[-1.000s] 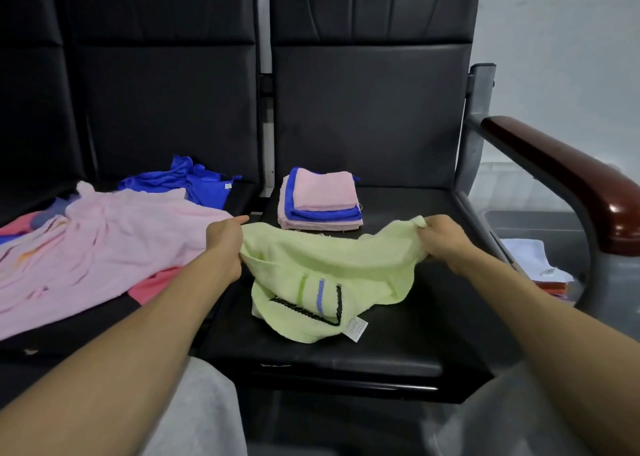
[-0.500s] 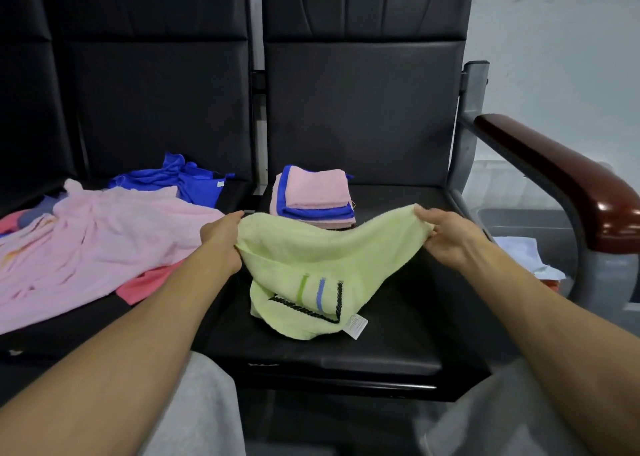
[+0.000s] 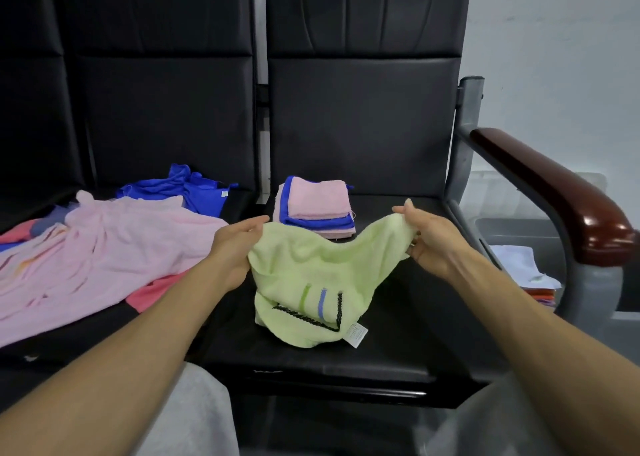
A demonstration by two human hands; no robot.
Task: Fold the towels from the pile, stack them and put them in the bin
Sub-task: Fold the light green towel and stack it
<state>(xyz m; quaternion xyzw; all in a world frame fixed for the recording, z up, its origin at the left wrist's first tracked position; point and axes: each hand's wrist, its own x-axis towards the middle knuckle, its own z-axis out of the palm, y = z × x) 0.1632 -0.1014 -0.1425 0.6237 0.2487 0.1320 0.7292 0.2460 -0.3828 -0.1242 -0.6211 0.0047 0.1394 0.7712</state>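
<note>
Item: light green towel (image 3: 311, 268), striped, white tag at its lower edge, on the black seat (image 3: 398, 338).
- Your left hand (image 3: 239, 244) pinches its top edge at 9 o'clock; your right hand (image 3: 427, 239) pinches the corner at 2 o'clock. The edge sags between them and the lower part rests on the seat.
- Folded stack (image 3: 317, 210), pink and blue: 12 o'clock of the towel.
- Unfolded pile (image 3: 104, 248): 9 o'clock.
- Grey bin (image 3: 512, 227) holding folded towels: 3 o'clock, beyond the armrest (image 3: 554, 192).
</note>
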